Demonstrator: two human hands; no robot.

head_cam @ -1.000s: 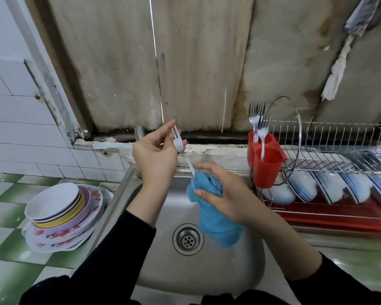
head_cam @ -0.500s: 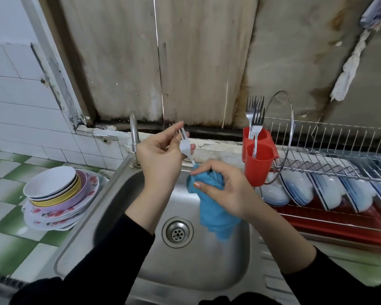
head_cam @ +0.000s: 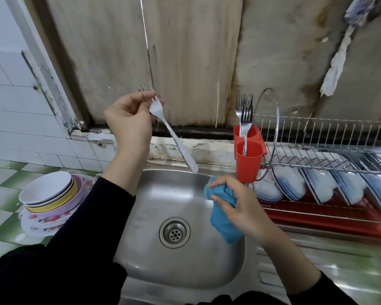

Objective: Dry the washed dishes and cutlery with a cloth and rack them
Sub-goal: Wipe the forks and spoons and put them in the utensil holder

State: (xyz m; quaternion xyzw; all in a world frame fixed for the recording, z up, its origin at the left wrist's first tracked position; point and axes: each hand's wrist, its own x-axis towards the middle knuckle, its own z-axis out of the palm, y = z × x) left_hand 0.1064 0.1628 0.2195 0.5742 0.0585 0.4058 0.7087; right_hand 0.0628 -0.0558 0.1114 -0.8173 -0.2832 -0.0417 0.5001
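Observation:
My left hand (head_cam: 128, 119) pinches a steel fork (head_cam: 174, 137) by its head, tines up, handle slanting down to the right over the sink. The handle end hangs free, just above the blue cloth (head_cam: 223, 216). My right hand (head_cam: 240, 208) grips that cloth, bunched, above the right side of the basin. Two forks (head_cam: 245, 115) stand tines up in the red cutlery holder (head_cam: 248, 161) hooked on the wire dish rack (head_cam: 330, 139). Several blue-rimmed white plates (head_cam: 317, 186) stand in the rack's lower tier.
A stack of plates and bowls (head_cam: 48, 199) sits on the green-checked counter left of the steel sink (head_cam: 178, 234). A red drip tray (head_cam: 330, 216) lies under the rack. A round wire-rimmed lid (head_cam: 265, 128) leans behind the holder. A stained board wall rises behind.
The fork has come out of the cloth: my left hand lifted it up and left, and my right hand with the cloth dropped lower and to the right.

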